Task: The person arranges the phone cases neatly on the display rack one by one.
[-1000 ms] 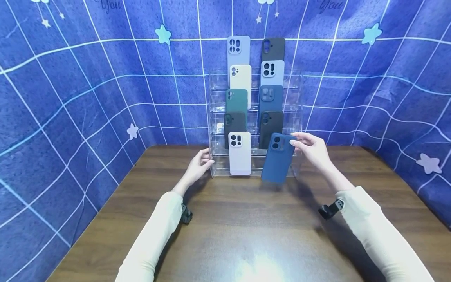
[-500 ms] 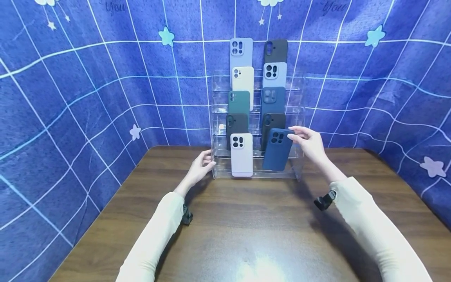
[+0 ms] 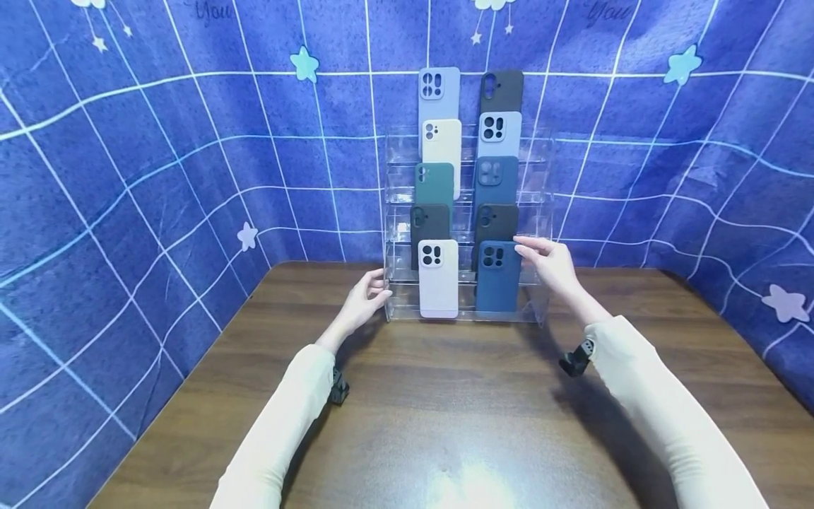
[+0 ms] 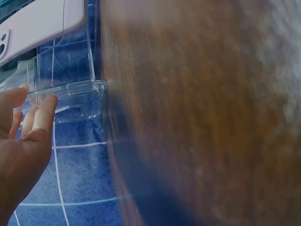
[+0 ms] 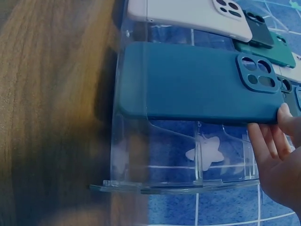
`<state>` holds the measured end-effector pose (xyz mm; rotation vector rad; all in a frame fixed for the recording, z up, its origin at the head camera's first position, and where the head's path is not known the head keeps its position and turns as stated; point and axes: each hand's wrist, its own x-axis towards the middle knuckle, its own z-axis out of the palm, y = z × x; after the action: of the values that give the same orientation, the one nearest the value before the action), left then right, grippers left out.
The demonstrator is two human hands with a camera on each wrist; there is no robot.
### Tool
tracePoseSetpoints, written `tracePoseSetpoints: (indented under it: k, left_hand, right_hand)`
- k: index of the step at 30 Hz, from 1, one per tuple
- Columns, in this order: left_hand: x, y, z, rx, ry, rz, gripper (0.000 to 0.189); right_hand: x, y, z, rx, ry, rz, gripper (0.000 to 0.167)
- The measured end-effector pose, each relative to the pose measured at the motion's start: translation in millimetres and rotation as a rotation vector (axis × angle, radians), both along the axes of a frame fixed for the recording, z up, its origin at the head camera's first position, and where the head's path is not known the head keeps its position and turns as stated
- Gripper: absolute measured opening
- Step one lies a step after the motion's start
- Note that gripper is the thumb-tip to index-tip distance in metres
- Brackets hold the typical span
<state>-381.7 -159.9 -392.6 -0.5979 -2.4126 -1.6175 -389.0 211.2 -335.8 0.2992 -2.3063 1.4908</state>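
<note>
A clear tiered acrylic display stand (image 3: 402, 311) holds phone cases in two columns. My right hand (image 3: 553, 267) pinches the upper right corner of a dark blue phone case (image 3: 498, 286). That case stands upright in the lowest tier, its bottom end behind the clear front lip in the right wrist view (image 5: 193, 80). My left hand (image 3: 359, 304) grips the stand's left side panel, thumb in front and fingers behind. In the left wrist view, the fingers (image 4: 44, 115) lie against the panel edge. A pale pink phone case (image 3: 439, 283) stands in the same tier, left of the blue one.
Higher tiers hold a green case (image 3: 434, 180), a cream case (image 3: 441, 138), a light blue case (image 3: 499, 131) and several others, overlapping. The wooden table (image 3: 407, 396) extends in front of the stand. A blue patterned cloth (image 3: 305, 155) hangs close behind it.
The dark blue case has gone from tilted in front of the stand to upright in the lowest tier, moved by my right hand. My left hand has kept its place on the stand.
</note>
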Motion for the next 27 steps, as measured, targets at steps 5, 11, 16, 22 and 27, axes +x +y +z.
tracePoseSetpoints:
  k: [5,11,16,22,27]
  left_hand:
    - [-1.1,0.0,-0.6,0.001,-0.002,0.003,0.050]
    - [-2.7,-1.3,-0.2,0.003,-0.003,0.004,0.051]
    - [-13.5,-5.1,-6.3,0.024,-0.018,0.011,0.051]
    - [-31.8,-7.2,-21.9,-0.014,-0.008,0.029,0.052]
    - [-34.2,-2.3,-23.4,0.004,-0.037,0.027,0.047]
  right_hand:
    - [0.3,-1,-4.4,-0.045,0.018,0.012,0.040]
    - [0.3,-1,-8.2,0.008,0.147,-0.041,0.036]
    - [4.8,3,-9.4,0.060,0.222,-0.069,0.031]
    - [11.9,15,-7.5,0.111,0.257,-0.098,0.029]
    - [14.9,28,-4.9,0.153,0.294,-0.113,0.028]
